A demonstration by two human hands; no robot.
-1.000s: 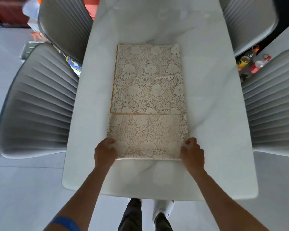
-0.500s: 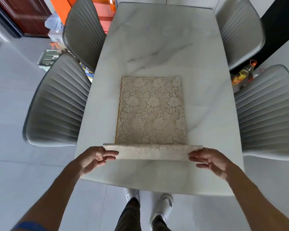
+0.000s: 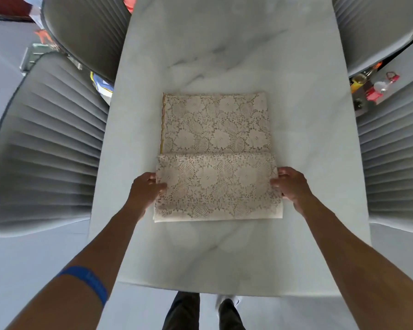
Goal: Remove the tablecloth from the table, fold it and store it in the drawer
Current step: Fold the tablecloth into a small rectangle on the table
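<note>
since half a second ago the near flap of the tablecloth [image 3: 215, 158] has been folded forward over itself, the narrow roll gone. left hand [image 3: 144, 190] and right hand [image 3: 292, 185] pinch the flap's side edges, thumbs on top. it lies mid table [image 3: 224, 55], grey chairs [image 3: 45, 148] alongside.

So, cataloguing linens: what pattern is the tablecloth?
Cream floral lace tablecloth, flowers and leaves; head view.

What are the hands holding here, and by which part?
Both hold the tablecloth: left hand pinches the folded flap's left edge, right hand its right edge.
</note>
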